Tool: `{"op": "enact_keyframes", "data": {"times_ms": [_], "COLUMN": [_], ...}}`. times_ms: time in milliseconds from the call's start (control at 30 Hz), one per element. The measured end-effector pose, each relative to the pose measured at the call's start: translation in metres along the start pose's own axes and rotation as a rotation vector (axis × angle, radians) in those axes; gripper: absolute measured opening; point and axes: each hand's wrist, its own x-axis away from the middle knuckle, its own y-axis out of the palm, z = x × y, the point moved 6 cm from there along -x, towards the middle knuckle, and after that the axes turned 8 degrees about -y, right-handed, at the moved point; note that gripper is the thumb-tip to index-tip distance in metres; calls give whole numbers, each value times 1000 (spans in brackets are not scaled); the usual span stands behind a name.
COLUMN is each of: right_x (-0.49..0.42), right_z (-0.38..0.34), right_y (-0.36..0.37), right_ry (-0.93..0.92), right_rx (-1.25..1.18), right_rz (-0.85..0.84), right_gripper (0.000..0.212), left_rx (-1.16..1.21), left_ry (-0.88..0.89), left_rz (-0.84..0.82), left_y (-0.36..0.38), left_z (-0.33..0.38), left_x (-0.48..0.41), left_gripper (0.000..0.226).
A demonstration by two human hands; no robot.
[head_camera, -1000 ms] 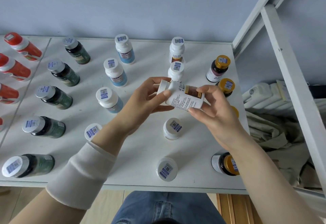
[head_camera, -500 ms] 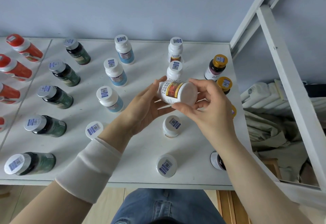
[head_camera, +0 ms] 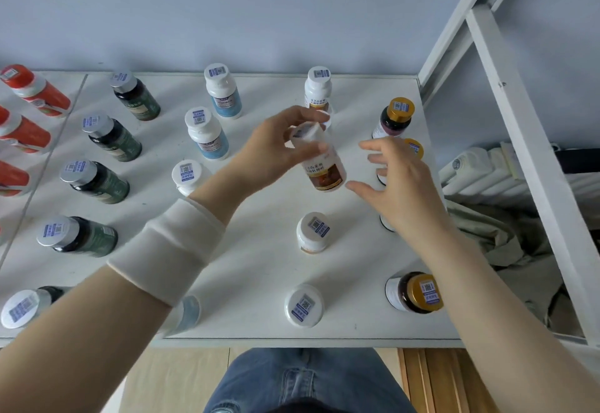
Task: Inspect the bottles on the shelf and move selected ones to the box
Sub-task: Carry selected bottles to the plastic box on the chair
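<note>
My left hand point(head_camera: 276, 146) grips a white bottle with an orange-brown label point(head_camera: 321, 165) by its cap end, holding it nearly upright just above the white shelf point(head_camera: 259, 269). Beside the bottle's base, my right hand point(head_camera: 402, 185) has its fingers spread and holds nothing. More white bottles of the same kind stand at the back point(head_camera: 318, 91), in front point(head_camera: 312, 232) and near the front edge point(head_camera: 304, 306). No box is in view.
Blue-labelled white bottles point(head_camera: 207, 133), dark green bottles point(head_camera: 112, 138) and red bottles point(head_camera: 35, 91) stand in rows to the left. Gold-capped dark bottles point(head_camera: 393, 118) line the right edge by the white frame post point(head_camera: 532, 165). A radiator point(head_camera: 480, 169) and cloth lie beyond.
The bottle went from lying sideways between both hands to nearly upright in my left hand alone. My right hand let go and drew away to the right.
</note>
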Motion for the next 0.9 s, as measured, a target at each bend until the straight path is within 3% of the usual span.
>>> {"op": "enact_keyframes", "data": {"times_ms": [100, 200, 567, 700, 767, 900], "right_x": [-12, -22, -40, -48, -54, -66], "right_z": [5, 5, 13, 18, 19, 24], "right_y": [0, 6, 18, 20, 21, 26], "right_ry": [-13, -38, -76, -103, -116, -139], "right_rx": [176, 283, 456, 547, 584, 596], "right_rz": [-147, -257, -368, -415, -416, -419], "right_gripper": [55, 52, 49, 48, 45, 46], "left_rx": [-339, -529, -581, -594, -658, -843], "left_ry": [76, 143, 152, 276, 258, 54], "left_rz": [-9, -41, -54, 270, 337, 126], "left_y": [10, 24, 39, 8, -2, 9], "left_z": [-6, -17, -39, -19, -12, -25], "left_x": [-8, -12, -13, -22, -38, -73], "left_gripper": [33, 39, 46, 42, 40, 59]}}
